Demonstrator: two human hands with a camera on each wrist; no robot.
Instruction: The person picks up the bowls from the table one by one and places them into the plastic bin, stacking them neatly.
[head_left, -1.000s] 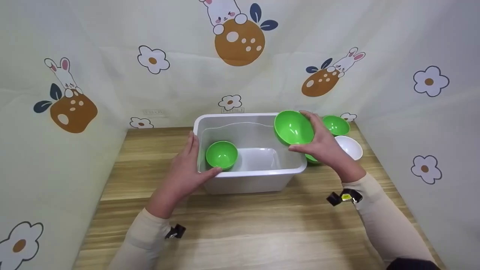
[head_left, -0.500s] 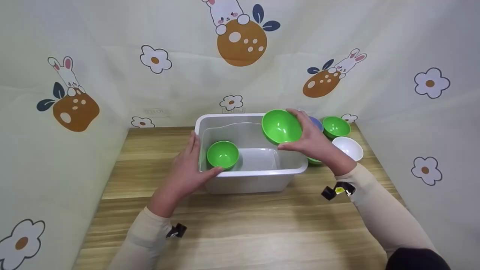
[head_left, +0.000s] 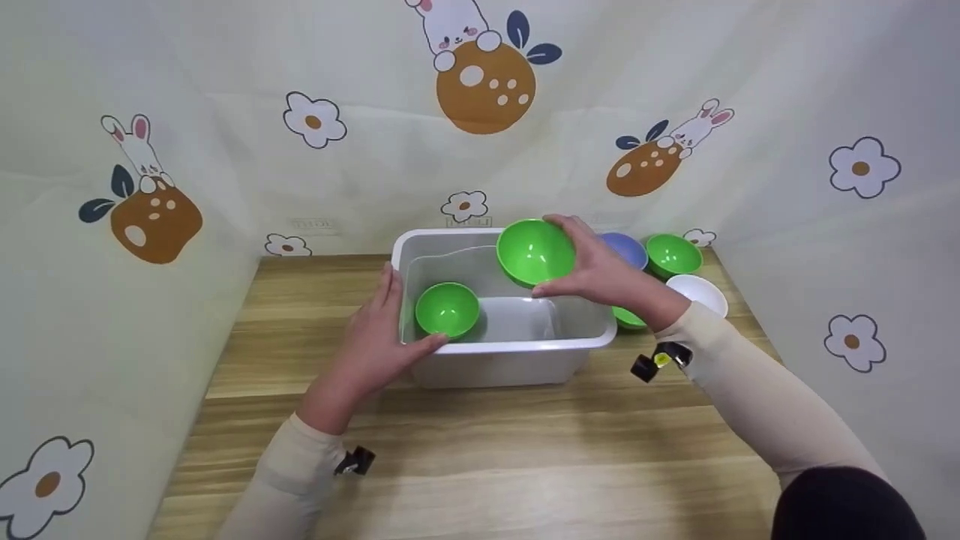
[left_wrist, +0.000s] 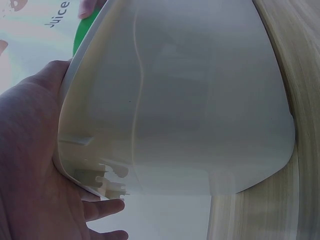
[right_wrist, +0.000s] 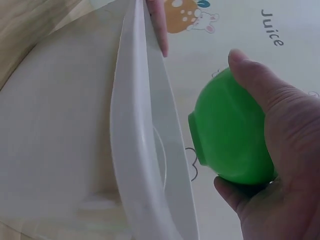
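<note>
A white plastic bin [head_left: 499, 369] stands on the wooden table with a green bowl [head_left: 447, 309] inside at its left end. My left hand [head_left: 364, 341] holds the bin's near left corner, thumb on the front rim and fingers along the left side. Above the bin's back half, my right hand [head_left: 592, 270] grips a second green bowl [head_left: 534, 251] between thumb and fingers, its opening tilted toward the head camera. In the right wrist view that bowl's rounded outside [right_wrist: 232, 132] and foot show, apart from the bin's rim [right_wrist: 132, 115].
Right of the bin sit a blue bowl [head_left: 626, 249], a green bowl [head_left: 673, 255], a white bowl [head_left: 699, 295] and another green bowl [head_left: 628, 318], partly hidden by the right hand and bin. Printed cloth [head_left: 360, 180] surrounds the table [head_left: 480, 457] at the back and sides.
My right hand has carried its green bowl leftward, from the bin's right end to over its middle. The blue bowl has come into view. My left hand stays on the bin.
</note>
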